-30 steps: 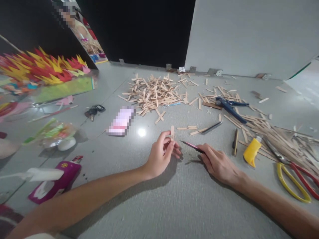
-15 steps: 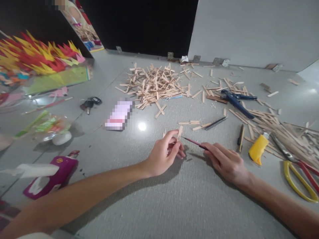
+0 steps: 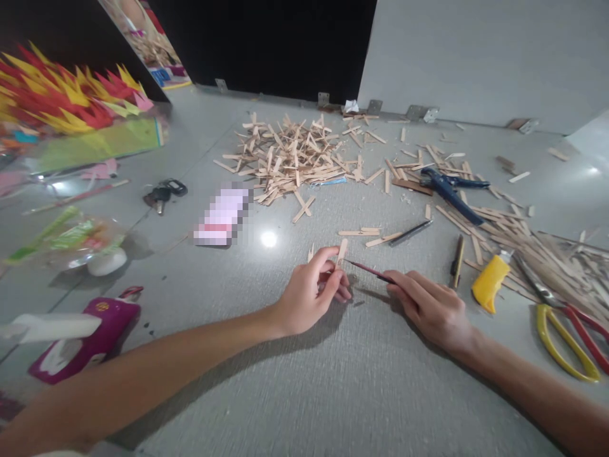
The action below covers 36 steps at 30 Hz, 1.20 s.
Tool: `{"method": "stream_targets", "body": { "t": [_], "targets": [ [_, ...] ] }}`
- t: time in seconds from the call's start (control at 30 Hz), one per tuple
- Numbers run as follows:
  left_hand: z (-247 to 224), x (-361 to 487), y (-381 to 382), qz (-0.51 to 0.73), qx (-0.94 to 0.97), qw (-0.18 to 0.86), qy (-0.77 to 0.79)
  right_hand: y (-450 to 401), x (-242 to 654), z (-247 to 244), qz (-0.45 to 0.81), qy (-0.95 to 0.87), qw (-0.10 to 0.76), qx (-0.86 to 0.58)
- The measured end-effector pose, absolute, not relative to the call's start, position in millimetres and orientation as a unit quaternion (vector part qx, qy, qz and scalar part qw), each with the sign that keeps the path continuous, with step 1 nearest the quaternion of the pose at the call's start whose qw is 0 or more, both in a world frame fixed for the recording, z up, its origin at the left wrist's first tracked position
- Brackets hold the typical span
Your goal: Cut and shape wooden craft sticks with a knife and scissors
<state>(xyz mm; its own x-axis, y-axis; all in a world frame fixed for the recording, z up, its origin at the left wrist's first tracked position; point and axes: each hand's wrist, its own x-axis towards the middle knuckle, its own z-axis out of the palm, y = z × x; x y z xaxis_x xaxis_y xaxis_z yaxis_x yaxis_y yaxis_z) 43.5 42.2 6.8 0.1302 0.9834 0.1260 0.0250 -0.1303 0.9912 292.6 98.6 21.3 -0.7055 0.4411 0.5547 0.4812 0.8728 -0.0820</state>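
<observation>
My left hand (image 3: 309, 292) is closed, pinching a small wooden craft stick piece (image 3: 342, 251) upright between thumb and fingers. A pale pronged wood tip (image 3: 311, 253) shows behind that hand; I cannot tell how it is held. My right hand (image 3: 428, 308) is closed round a slim dark-reddish pointed tool (image 3: 366, 271), whose exact kind is unclear. Its tip meets or nearly meets the stick piece. Just beyond lie a few loose craft sticks (image 3: 353, 233) and a dark pen-like tool (image 3: 412, 233).
A heap of craft sticks (image 3: 295, 158) lies ahead. To the right are a blue-handled cutter (image 3: 451, 193), a yellow utility knife (image 3: 491, 282) and scissors (image 3: 547, 320). Leftward are a phone (image 3: 223, 216), keys (image 3: 164, 193), a purple case (image 3: 90, 343) and paper flames (image 3: 66, 89).
The whole view has shifted slightly, with surroundings sliding a little left and up. Both hands keep their grips, and the tool stays close to the stick piece.
</observation>
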Motion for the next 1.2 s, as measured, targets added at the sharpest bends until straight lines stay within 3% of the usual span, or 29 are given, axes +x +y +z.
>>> {"method": "stream_targets", "body": {
  "t": [0.77, 1.0, 1.2],
  "targets": [
    [4.5, 43.3, 42.6, 0.49, 0.556, 0.492, 0.456, 101.6, 292.1, 20.5, -0.058, -0.927, 0.293, -0.227],
    [0.5, 39.8, 41.3, 0.442, 0.679, 0.336, 0.48, 103.4, 295.9, 22.0, -0.113, -0.935, 0.272, -0.198],
    [-1.4, 37.5, 43.5, 0.41, 0.699, 0.352, 0.468, 105.2, 296.9, 43.2, -0.17, -0.952, 0.202, -0.155]
  ]
}}
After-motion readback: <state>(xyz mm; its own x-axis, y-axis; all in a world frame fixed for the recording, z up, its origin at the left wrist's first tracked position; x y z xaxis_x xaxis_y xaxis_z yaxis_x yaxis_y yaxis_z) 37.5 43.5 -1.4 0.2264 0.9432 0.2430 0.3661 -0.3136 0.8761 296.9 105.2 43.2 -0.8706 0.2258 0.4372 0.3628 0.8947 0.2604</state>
